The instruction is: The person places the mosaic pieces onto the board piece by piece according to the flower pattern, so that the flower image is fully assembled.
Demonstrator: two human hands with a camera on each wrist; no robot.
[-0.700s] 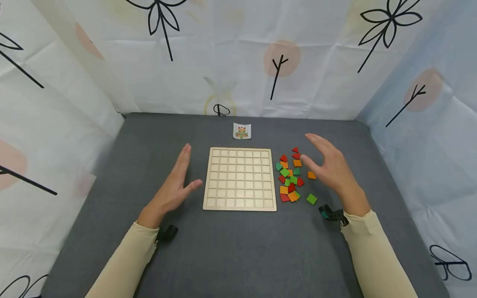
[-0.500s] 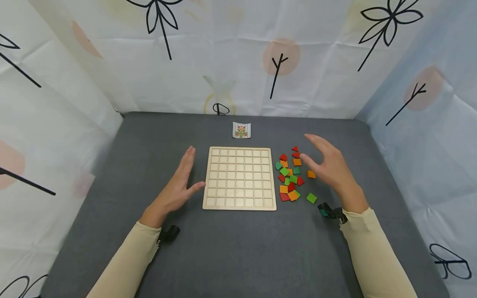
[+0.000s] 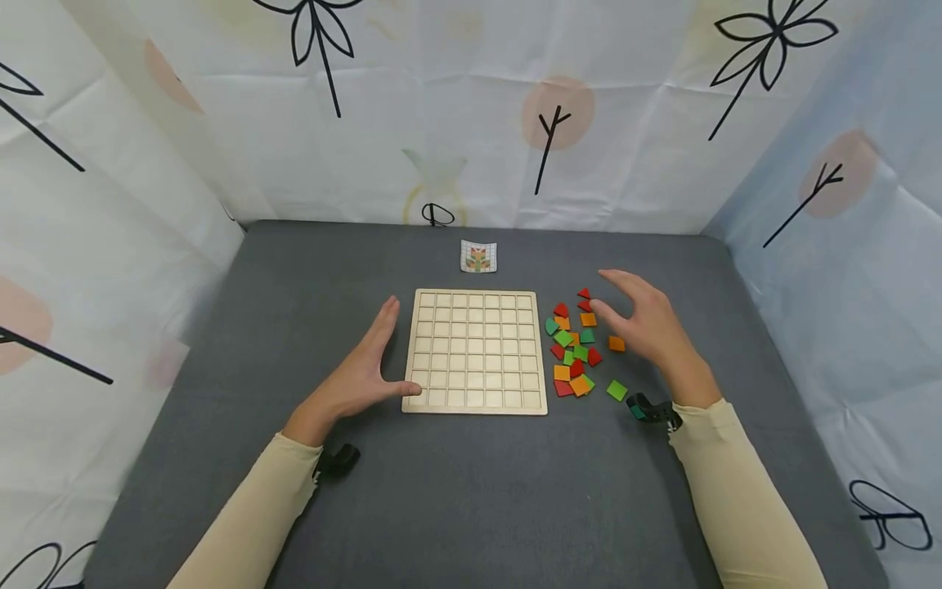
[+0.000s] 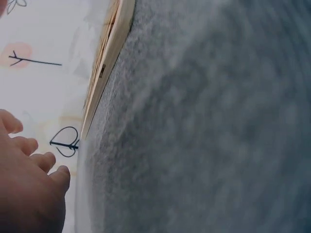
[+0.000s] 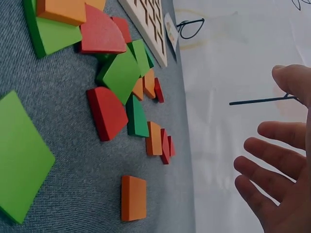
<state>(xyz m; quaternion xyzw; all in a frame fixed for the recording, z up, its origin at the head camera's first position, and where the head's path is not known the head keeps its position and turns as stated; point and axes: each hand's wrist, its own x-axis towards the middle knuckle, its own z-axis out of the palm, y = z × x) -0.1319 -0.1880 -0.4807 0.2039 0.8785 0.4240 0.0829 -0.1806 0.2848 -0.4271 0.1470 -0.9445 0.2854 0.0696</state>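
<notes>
A pale wooden grid board (image 3: 474, 352) lies flat on the grey table, its square cells bare. My left hand (image 3: 353, 380) is at the board's left edge, fingers extended and thumb reaching over the near left corner; whether the thumb touches it I cannot tell. Right of the board lies a loose cluster of red, orange and green pieces, among them a green square (image 3: 616, 391), an orange square (image 3: 616, 343) and a red quarter-round piece (image 5: 108, 112). My right hand (image 3: 651, 327) hovers above the cluster's right side, fingers apart and holding nothing.
A small picture card (image 3: 478, 257) with a coloured pattern on a grid lies behind the board. Printed white cloth (image 3: 471, 106) hangs round the back and sides of the grey table (image 3: 471, 499).
My left hand has moved right and slightly nearer, bringing its thumb over the board's corner. The right hand has shifted only slightly. Board and pieces stay where they were.
</notes>
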